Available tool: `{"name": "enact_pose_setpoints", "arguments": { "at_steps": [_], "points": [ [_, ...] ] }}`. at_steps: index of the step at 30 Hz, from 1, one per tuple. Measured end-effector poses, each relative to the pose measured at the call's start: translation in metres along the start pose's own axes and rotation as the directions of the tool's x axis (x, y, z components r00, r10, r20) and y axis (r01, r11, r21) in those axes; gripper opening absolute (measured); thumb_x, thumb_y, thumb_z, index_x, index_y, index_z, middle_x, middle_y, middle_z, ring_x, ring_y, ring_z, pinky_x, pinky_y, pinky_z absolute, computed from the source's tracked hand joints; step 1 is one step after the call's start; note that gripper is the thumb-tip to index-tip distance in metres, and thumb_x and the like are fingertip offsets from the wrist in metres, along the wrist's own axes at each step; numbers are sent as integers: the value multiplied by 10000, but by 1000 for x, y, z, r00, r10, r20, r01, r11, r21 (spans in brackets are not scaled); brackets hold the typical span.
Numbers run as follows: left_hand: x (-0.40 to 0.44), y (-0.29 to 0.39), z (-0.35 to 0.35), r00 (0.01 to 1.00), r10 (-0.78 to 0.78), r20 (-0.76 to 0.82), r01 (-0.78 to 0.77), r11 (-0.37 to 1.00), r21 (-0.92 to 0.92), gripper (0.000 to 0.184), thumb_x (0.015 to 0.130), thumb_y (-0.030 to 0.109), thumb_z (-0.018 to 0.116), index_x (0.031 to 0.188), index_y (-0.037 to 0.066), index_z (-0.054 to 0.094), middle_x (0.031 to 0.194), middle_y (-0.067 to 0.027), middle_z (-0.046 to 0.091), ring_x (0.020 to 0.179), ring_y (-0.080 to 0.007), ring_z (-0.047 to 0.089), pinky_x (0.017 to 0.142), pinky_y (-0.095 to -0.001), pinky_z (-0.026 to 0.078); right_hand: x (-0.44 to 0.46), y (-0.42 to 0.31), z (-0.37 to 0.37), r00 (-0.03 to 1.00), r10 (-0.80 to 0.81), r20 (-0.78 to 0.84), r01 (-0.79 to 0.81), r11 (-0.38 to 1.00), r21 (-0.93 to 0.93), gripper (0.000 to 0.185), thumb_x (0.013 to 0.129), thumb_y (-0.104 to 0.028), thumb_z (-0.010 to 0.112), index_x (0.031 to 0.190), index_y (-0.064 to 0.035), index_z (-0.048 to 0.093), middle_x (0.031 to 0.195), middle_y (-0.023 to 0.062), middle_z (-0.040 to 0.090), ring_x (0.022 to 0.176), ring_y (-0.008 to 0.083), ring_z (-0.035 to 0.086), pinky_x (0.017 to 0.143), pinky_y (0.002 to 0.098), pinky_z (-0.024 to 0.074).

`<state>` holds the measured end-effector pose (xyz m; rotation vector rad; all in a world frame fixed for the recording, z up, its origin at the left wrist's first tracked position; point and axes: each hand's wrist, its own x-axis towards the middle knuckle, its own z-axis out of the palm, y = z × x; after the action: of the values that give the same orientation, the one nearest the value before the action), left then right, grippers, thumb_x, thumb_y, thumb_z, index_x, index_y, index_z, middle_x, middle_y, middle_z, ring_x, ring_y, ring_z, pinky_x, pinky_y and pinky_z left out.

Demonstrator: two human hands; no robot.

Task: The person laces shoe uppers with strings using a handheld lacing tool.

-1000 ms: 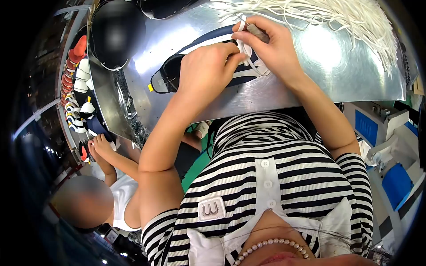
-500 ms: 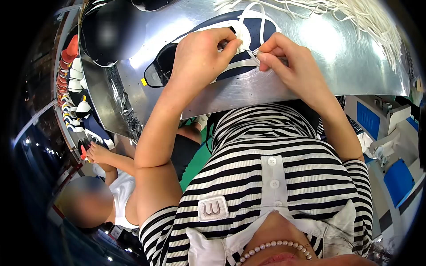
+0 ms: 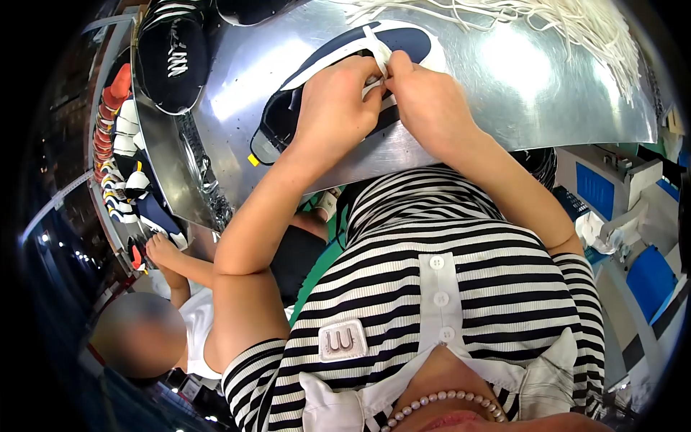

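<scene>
A navy and white sneaker [image 3: 412, 45] lies on its sole on the metal tabletop, toe to the upper right and heel with a yellow tab to the lower left. A white shoelace [image 3: 377, 47] loops over its front opening. My left hand [image 3: 338, 101] is closed at the lace, thumb and forefinger pinched at the eyelet area. Against it, my right hand [image 3: 433, 104] also pinches the lace, fingertips nearly touching the left ones. The hands hide the shoe's middle and the lace ends.
Loose white laces [image 3: 576, 32] are heaped along the far right of the metal table [image 3: 533, 90]. A black shoe [image 3: 173, 61] stands at the left corner. Beyond the left edge, several shoes [image 3: 129, 144] line a rack, where a co-worker's hand [image 3: 164, 252] reaches.
My right hand has moved left and up to meet my left hand, and the tall lace loop has been drawn down smaller. The sneaker has shifted slightly in view.
</scene>
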<state>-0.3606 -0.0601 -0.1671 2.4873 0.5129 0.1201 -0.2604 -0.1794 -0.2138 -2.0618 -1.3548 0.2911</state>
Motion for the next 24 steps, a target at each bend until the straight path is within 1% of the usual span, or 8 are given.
{"name": "enact_pose_setpoints", "arguments": {
  "at_steps": [6, 8, 9, 10, 14, 16, 21, 24],
  "points": [
    [-39, -7, -9, 903, 335, -271, -285, 936, 208, 163, 772, 14, 633, 919, 46, 697, 735, -73, 589, 677, -249, 604, 593, -341, 490, -30, 34, -116, 883, 280, 378, -431, 804, 411, 241, 914, -187, 645, 1106, -47, 604, 899, 32, 688, 801, 151, 627, 688, 290, 489],
    [-48, 5, -4, 885, 387, -259, -344, 918, 196, 186, 782, -34, 650, 953, 28, 686, 766, -100, 612, 676, -285, 609, 573, -354, 479, -12, 62, -110, 971, 235, -49, -181, 849, 496, 245, 894, -159, 658, 1113, -65, 604, 1093, 5, 659, 969, 86, 581, 740, 240, 453],
    [-49, 8, 2, 875, 411, -255, -349, 902, 254, 223, 720, 45, 651, 939, 52, 692, 739, -74, 586, 692, -252, 606, 599, -343, 497, 2, 48, -111, 975, 204, 91, -215, 742, 635, 259, 877, -164, 669, 1104, -60, 601, 1163, 62, 620, 1060, 86, 545, 774, 208, 419],
    [-48, 8, 2, 898, 365, -245, -312, 922, 230, 219, 735, 60, 655, 951, 51, 689, 759, -78, 598, 712, -258, 613, 616, -352, 500, 9, 43, -94, 950, 230, 209, -305, 564, 768, 299, 842, -179, 722, 1087, -72, 587, 1027, 19, 593, 970, 90, 536, 751, 198, 400],
    [-51, -18, -21, 997, -58, -44, 48, 978, -204, 301, 944, 326, 591, 1060, 66, 689, 932, -138, 656, 885, -269, 630, 779, -348, 489, 19, 39, -64, 971, 235, 49, -229, 845, 483, 484, 747, -241, 835, 1089, -53, 548, 1048, 56, 600, 1008, 145, 555, 867, 284, 462],
    [-43, -23, -38, 804, -316, 504, 589, 540, -601, 414, 982, 424, 534, 1112, 62, 686, 920, -21, 623, 871, -141, 556, 761, -278, 444, 17, 34, -58, 978, 174, 113, -205, 735, 646, 480, 764, -139, 816, 1121, -27, 514, 1031, 71, 600, 963, 136, 565, 847, 264, 464],
    [-18, -20, -27, 625, -318, 713, 779, 303, -549, 247, 883, 313, 713, 982, 87, 692, 815, 36, 591, 736, -78, 438, 660, -202, 356, 18, 22, -55, 971, 158, 182, -239, 738, 631, 483, 789, -98, 792, 1163, -19, 496, 982, 82, 626, 918, 131, 594, 807, 248, 468],
    [-17, -34, -24, 710, -232, 665, 690, 416, -592, 335, 846, 326, 753, 1045, 61, 706, 930, -25, 675, 905, -113, 559, 796, -222, 431, 17, 23, -56, 954, 233, 189, -300, 704, 644, 466, 796, -105, 786, 1157, -17, 505, 966, 81, 636, 908, 132, 604, 796, 249, 471]
  ]
}}
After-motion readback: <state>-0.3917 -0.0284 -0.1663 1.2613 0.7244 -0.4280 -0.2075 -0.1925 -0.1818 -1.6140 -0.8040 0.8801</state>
